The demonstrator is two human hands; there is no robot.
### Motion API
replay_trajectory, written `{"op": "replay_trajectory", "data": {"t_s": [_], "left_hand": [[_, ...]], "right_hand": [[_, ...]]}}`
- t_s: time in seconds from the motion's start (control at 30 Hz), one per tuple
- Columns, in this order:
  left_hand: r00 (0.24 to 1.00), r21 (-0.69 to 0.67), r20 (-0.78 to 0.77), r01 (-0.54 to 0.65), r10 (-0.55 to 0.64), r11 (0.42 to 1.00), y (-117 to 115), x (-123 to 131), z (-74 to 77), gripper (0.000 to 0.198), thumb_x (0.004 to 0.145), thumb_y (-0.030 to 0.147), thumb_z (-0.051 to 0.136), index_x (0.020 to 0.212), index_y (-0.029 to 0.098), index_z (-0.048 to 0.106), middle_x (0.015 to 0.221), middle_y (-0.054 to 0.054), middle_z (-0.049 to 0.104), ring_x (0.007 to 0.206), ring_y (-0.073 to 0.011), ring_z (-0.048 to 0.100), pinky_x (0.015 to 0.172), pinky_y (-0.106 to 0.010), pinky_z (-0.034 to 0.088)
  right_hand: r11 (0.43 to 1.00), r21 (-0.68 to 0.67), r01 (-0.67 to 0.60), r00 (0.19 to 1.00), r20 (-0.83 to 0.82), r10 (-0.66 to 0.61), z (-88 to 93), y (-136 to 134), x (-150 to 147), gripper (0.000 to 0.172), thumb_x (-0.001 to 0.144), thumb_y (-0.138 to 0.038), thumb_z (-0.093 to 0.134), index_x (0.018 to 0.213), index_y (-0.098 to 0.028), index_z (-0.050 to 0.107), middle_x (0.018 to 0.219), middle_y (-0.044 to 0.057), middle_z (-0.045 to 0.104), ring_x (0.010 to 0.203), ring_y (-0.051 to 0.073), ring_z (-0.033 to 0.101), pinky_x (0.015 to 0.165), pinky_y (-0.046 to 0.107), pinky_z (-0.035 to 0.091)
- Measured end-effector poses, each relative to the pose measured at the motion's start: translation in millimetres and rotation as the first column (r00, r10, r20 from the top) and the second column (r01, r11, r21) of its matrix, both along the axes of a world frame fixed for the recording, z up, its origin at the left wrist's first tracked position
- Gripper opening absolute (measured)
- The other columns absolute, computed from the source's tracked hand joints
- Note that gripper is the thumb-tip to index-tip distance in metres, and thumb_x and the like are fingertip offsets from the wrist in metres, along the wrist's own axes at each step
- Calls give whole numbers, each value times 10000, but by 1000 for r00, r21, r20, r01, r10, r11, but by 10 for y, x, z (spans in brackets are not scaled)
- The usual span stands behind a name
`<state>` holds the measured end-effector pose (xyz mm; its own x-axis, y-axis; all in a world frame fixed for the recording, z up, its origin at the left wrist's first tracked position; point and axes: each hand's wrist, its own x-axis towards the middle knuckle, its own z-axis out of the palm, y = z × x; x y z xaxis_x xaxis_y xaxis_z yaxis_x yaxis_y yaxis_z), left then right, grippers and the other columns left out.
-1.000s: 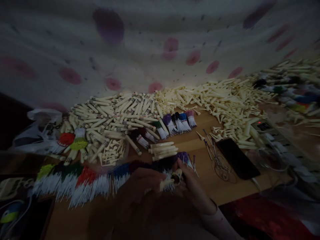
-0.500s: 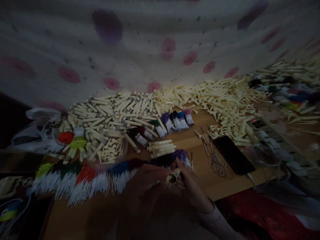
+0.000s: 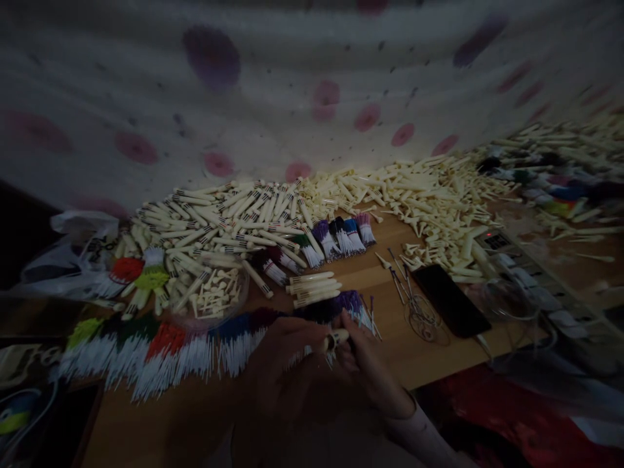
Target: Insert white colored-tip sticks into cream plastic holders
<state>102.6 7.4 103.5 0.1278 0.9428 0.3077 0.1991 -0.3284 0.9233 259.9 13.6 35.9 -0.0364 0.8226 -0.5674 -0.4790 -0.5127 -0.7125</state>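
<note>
Just in front of the table's near edge, my left hand [image 3: 292, 344] and my right hand [image 3: 363, 354] are together on a cream pen barrel [image 3: 338, 337]. Its hollow open end faces me. The left fingers close on it from one side, the right fingers from the other. Thin white refills show near the left fingers, dim and partly hidden. Beyond the hands lie several finished-looking cream barrels [image 3: 314, 289] side by side, and purple-topped refills [image 3: 350, 302]. A row of white refills with coloured tops [image 3: 166, 357] stretches leftward.
A heap of slotted cream barrels [image 3: 219, 214] lies along the patterned curtain [image 3: 292, 84]. Cone-shaped pieces fill a clear tub [image 3: 244, 292]. A black phone [image 3: 451, 300], a tangled cord [image 3: 423, 318] and a power strip [image 3: 531, 279] are on the right. Tied refill bundles [image 3: 326, 244] stand mid-table.
The barrel has turned slightly in my fingers, its body now pointing more to the right. Both hands stay in nearly the same place. The view has shifted a little.
</note>
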Motion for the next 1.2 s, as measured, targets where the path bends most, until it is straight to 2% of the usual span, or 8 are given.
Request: {"op": "replay_trajectory", "data": {"t_s": [0.1,0.2,0.3,0.4,0.53,0.87,1.1,1.2], "left_hand": [[984,-16,135,-117,118,993,88,17,-64,189,900,165,688,1014,307,737,1088,6,735,1064,-145,671,939,-240,515],[893,-174,399,-150,209,973,239,18,-143,52,866,277,757,918,273,752,970,1,764,940,-154,702,832,-247,557],[741,-369,620,-16,259,929,373,11,-190,220,772,426,835,829,226,761,838,-14,767,781,-159,699,731,-269,571],[603,-458,734,100,312,884,418,42,-203,318,708,484,868,771,192,760,799,-23,755,766,-167,704,772,-311,584],[503,-540,766,167,400,825,390,137,-212,315,627,429,926,711,174,762,770,-16,748,752,-162,707,793,-323,596],[505,-538,777,221,377,813,368,199,-174,288,626,400,923,672,169,758,781,-17,691,810,-168,658,842,-359,592],[483,-560,788,303,382,771,391,203,-187,293,622,379,932,672,165,737,782,-11,686,786,-177,673,848,-383,586],[483,-523,817,390,316,758,404,226,-208,355,685,477,885,876,203,764,811,-11,712,754,-169,682,819,-351,577]], "right_hand": [[997,61,-37,997,65,33,42,-55,19,593,700,-787,702,769,-204,620,524,-101,344,454,67,224,414,207,182],[987,128,-100,987,140,82,101,-124,59,586,686,-751,749,867,-196,708,569,-69,423,518,96,333,474,225,270],[928,238,-286,924,326,201,142,-180,95,517,788,-690,707,947,-199,740,708,-2,583,662,149,486,609,268,390],[802,276,-530,797,486,359,140,-225,100,439,968,-613,510,1046,-227,704,740,-1,606,711,171,529,677,294,413],[764,309,-566,767,537,350,120,-273,70,400,1006,-570,456,973,-224,654,810,14,625,754,176,544,701,291,423],[831,324,-453,883,292,367,201,-347,-33,526,932,-732,448,840,-218,516,642,-57,368,562,114,320,511,251,274],[881,266,-390,920,156,360,196,-318,-96,573,835,-793,551,758,-232,461,568,-95,316,473,77,242,436,220,213],[903,269,-336,937,188,293,165,-260,-112,570,824,-793,565,755,-233,485,551,-90,344,455,79,276,427,213,244]]}}
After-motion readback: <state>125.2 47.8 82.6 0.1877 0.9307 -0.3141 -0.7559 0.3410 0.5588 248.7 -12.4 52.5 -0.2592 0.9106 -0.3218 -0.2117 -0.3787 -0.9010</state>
